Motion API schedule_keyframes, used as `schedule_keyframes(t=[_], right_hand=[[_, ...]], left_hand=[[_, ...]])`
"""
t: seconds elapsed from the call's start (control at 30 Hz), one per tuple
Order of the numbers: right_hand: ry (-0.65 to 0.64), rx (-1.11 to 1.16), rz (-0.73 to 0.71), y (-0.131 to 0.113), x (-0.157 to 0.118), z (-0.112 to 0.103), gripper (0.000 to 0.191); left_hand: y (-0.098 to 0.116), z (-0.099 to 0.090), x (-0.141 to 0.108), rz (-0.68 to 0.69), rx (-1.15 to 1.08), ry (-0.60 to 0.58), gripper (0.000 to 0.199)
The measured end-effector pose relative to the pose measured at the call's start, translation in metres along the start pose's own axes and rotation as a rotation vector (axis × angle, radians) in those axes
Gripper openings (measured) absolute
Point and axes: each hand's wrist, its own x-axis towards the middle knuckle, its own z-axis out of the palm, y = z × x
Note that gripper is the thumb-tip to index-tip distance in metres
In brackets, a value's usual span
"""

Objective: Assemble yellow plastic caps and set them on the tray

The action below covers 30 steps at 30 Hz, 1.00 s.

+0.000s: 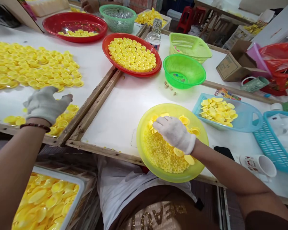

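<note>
My left hand (46, 103), in a white glove with bare fingertips, hovers at the near edge of a spread of shallow yellow plastic cups (33, 65); thumb and fingers are apart and nothing shows between them. A smaller pile of yellow cups (61, 123) lies just beside and below it. My right hand (174, 132), gloved too, is inside a yellow bowl (172, 110) with its fingers curled down. Small yellow beads (165, 156) fill the bowl's near part, with several yellow cups (184, 120) lying around the hand. Whatever those curled fingers grip is hidden.
A red tray (105, 48) of filled yellow cups stands ahead, near a green bowl (184, 72). To the right are a blue scoop-shaped tray (246, 116) of yellow discs, a phone (223, 152) and a mug (259, 164). Wooden strips (93, 108) divide the tabletop. A bin (48, 199) of yellow pieces sits below left.
</note>
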Motion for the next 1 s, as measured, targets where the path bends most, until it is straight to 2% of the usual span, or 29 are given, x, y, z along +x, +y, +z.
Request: schedule_keyframes(t=[0.07,0.1,0.13,0.17,0.23,0.3,0.37,0.47,0.57,0.63,0.73,0.77,0.83,0.9,1.0], right_hand=[[0.063,0.143,0.1,0.003,-0.003,0.0,0.021],[0.091,0.238,0.148,0.004,-0.007,-0.001,0.02],[0.115,0.325,0.184,0.004,-0.01,-0.002,0.018],[0.128,0.389,0.203,0.004,-0.012,-0.002,0.017],[0.113,0.392,0.194,0.002,-0.014,-0.001,0.02],[0.058,0.273,0.154,0.0,-0.01,0.003,0.028],[-0.006,0.177,0.102,0.0,-0.002,0.009,0.031],[-0.014,0.209,0.104,0.005,0.006,0.012,0.025],[0.103,0.465,0.193,0.011,0.001,0.006,0.016],[0.107,0.744,0.234,0.011,-0.009,0.0,0.013],[-0.007,1.021,0.262,0.001,-0.026,-0.007,0.02],[-0.035,1.008,0.265,-0.005,-0.032,-0.008,0.02],[-0.095,0.83,0.241,-0.018,-0.04,-0.01,0.016],[-0.198,0.594,0.202,-0.032,-0.045,-0.01,0.026],[-0.352,0.43,0.119,-0.043,-0.049,-0.008,0.033]], left_hand=[[0.005,0.009,-0.011,0.025,0.021,0.1,0.049],[0.016,0.016,-0.021,0.102,-0.01,0.105,0.045],[0.033,0.024,-0.034,0.222,-0.06,0.07,0.041],[0.052,0.032,-0.047,0.371,-0.134,-0.028,0.037],[0.094,0.047,-0.07,0.601,-0.18,-0.111,0.03],[0.127,0.058,-0.082,0.651,-0.151,-0.152,0.018],[0.143,0.064,-0.084,0.579,-0.148,-0.156,0.014],[0.145,0.068,-0.079,0.517,-0.185,-0.179,0.027],[0.139,0.069,-0.081,0.566,-0.213,-0.205,0.042],[0.137,0.071,-0.087,0.622,-0.293,-0.173,0.041],[0.135,0.068,-0.097,0.614,-0.438,-0.129,0.028],[0.134,0.065,-0.099,0.568,-0.467,-0.129,0.025],[0.132,0.058,-0.101,0.449,-0.481,-0.151,0.024],[0.13,0.053,-0.101,0.38,-0.472,-0.177,0.026],[0.13,0.054,-0.099,0.437,-0.44,-0.202,0.033]])
